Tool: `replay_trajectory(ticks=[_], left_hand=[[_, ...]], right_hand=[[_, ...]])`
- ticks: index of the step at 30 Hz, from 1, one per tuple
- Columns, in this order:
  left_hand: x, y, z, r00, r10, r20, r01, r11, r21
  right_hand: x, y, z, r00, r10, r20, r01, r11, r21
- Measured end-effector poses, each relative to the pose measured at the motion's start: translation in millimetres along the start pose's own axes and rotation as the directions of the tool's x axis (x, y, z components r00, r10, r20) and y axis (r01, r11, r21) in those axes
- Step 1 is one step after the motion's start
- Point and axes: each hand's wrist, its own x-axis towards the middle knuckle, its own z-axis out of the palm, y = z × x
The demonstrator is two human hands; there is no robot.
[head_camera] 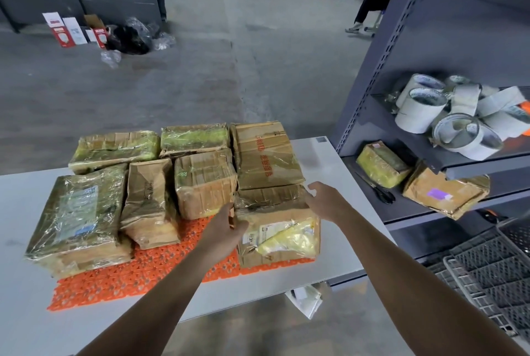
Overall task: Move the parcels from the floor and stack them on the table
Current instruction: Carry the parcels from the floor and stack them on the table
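Several taped cardboard parcels lie side by side on an orange mat (137, 284) on the white table (28, 312). Nearest on the right is a parcel with a yellow label (282, 236). My left hand (226, 225) touches its left side with relaxed fingers. My right hand (322, 200) hovers at its far right corner, fingers loosely spread, holding nothing. Behind it lies a larger parcel with red print (265, 154). A big film-wrapped parcel (77, 218) sits at the left.
A grey metal shelf rack (381, 48) stands to the right, holding tape rolls (447, 114), scissors (378, 190) and two more parcels (381, 164). Wire baskets (493, 275) sit at lower right. Boxes and bags (114, 34) lie on the far floor. A person sits (372, 5) behind the rack.
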Motion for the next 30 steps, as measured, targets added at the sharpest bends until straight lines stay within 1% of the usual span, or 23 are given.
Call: replay_trajectory(ticks=[3, 5, 6, 7, 8, 9, 10, 11, 13, 14, 15, 17, 18, 19, 20, 22, 23, 24, 25, 26, 28, 30], left_hand=[[0, 6, 0, 0.997, 0.004, -0.075, 0.0, 0.999, 0.051], [1, 7, -2, 0.991, -0.038, -0.129, 0.049, 0.995, 0.087], [2, 7, -3, 0.986, -0.08, -0.145, 0.09, 0.994, 0.06], [5, 6, -4, 0.979, -0.144, -0.145, 0.142, 0.99, -0.024], [6, 6, -4, 0.969, -0.209, -0.13, 0.19, 0.971, -0.145], [6, 8, -3, 0.959, -0.26, -0.112, 0.225, 0.941, -0.252], [6, 10, -2, 0.953, -0.284, -0.106, 0.239, 0.919, -0.313], [7, 12, -1, 0.955, -0.276, -0.112, 0.227, 0.917, -0.326], [8, 13, 1, 0.973, -0.206, -0.101, 0.168, 0.94, -0.296], [4, 13, 1, 0.987, -0.153, -0.053, 0.132, 0.949, -0.287], [1, 11, 1, 0.994, -0.108, 0.026, 0.111, 0.955, -0.275], [-4, 6, 4, 0.987, 0.004, 0.163, 0.034, 0.972, -0.234], [-4, 0, 7, 0.98, 0.046, 0.194, -0.007, 0.98, -0.196], [-3, -4, 11, 0.98, 0.062, 0.188, -0.027, 0.983, -0.184], [-1, -7, 13, 0.988, 0.056, 0.141, -0.027, 0.979, -0.201], [2, -5, 15, 0.999, -0.043, -0.015, 0.038, 0.965, -0.26], [5, -2, 15, 0.992, -0.099, -0.079, 0.076, 0.965, -0.251], [6, 4, 14, 0.985, -0.131, -0.115, 0.104, 0.971, -0.217], [9, 8, 13, 0.978, -0.162, -0.128, 0.136, 0.972, -0.193], [11, 13, 13, 0.973, -0.183, -0.138, 0.154, 0.969, -0.195], [19, 18, 13, 0.968, -0.211, -0.138, 0.176, 0.958, -0.228], [26, 21, 16, 0.967, -0.223, -0.119, 0.189, 0.951, -0.246]], right_hand=[[-1, 0, -3, 1.0, 0.016, 0.011, -0.017, 0.999, 0.035], [-3, 3, -5, 0.999, 0.012, 0.052, -0.019, 0.991, 0.129], [-5, 6, -6, 0.997, 0.001, 0.078, -0.016, 0.98, 0.196], [-6, 9, -6, 0.995, -0.023, 0.098, -0.001, 0.971, 0.239], [-6, 12, -4, 0.993, -0.039, 0.111, 0.011, 0.97, 0.243], [-6, 15, -2, 0.993, -0.039, 0.113, 0.013, 0.975, 0.223], [-5, 17, 0, 0.995, -0.02, 0.098, 0.001, 0.981, 0.196], [-4, 18, 3, 0.998, 0.001, 0.067, -0.013, 0.984, 0.18], [-2, 19, 7, 0.998, 0.057, 0.008, -0.058, 0.983, 0.175], [-1, 18, 7, 0.996, 0.087, -0.004, -0.085, 0.983, 0.166], [-1, 16, 7, 0.993, 0.118, -0.003, -0.116, 0.982, 0.151], [3, 14, 6, 0.985, 0.173, 0.016, -0.174, 0.977, 0.127], [5, 14, 6, 0.981, 0.191, 0.029, -0.194, 0.972, 0.13], [5, 12, 3, 0.978, 0.207, 0.042, -0.211, 0.966, 0.15], [5, 10, -1, 0.974, 0.218, 0.058, -0.225, 0.957, 0.184], [7, 12, -7, 0.962, 0.231, 0.143, -0.266, 0.907, 0.327], [9, 13, -10, 0.956, 0.22, 0.193, -0.283, 0.865, 0.414], [9, 13, -12, 0.955, 0.199, 0.221, -0.286, 0.822, 0.493], [10, 12, -13, 0.96, 0.176, 0.22, -0.27, 0.797, 0.54], [11, 12, -14, 0.968, 0.155, 0.196, -0.239, 0.801, 0.549], [12, 10, -12, 0.985, 0.129, 0.118, -0.17, 0.852, 0.495], [12, 8, -9, 0.989, 0.134, 0.066, -0.149, 0.885, 0.441]])
